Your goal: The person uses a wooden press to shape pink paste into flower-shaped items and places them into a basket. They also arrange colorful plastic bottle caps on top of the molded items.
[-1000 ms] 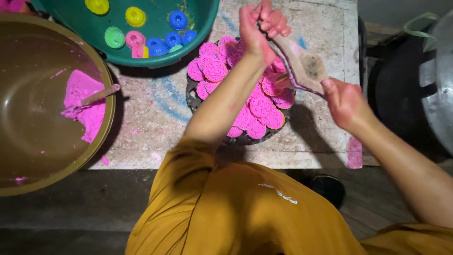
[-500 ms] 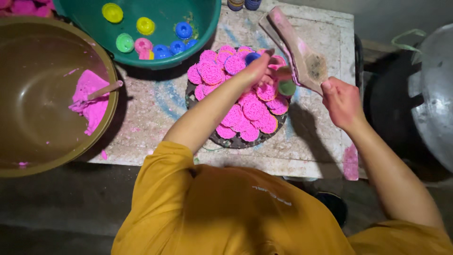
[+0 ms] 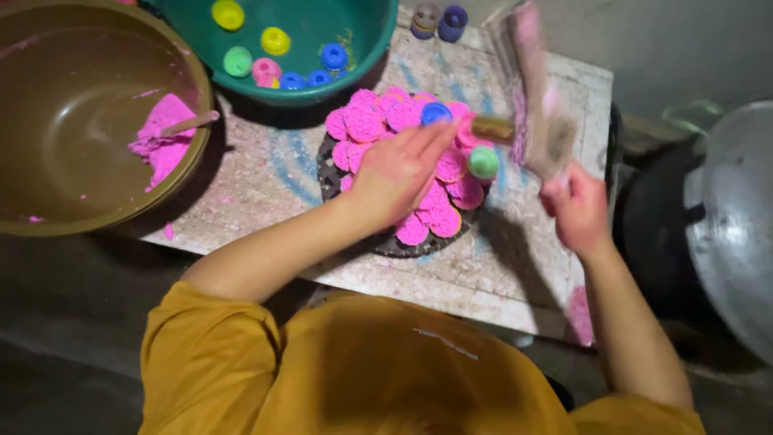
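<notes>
Over table (image 3: 258,173), left hand (image 3: 396,173) outstretched

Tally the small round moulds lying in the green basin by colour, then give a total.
In the green basin:
Yellow moulds: 2
Green mould: 1
Pink mould: 1
Blue moulds: 3
Total: 7

Some blue ones sit partly behind the rim, so more could be hidden.
</notes>
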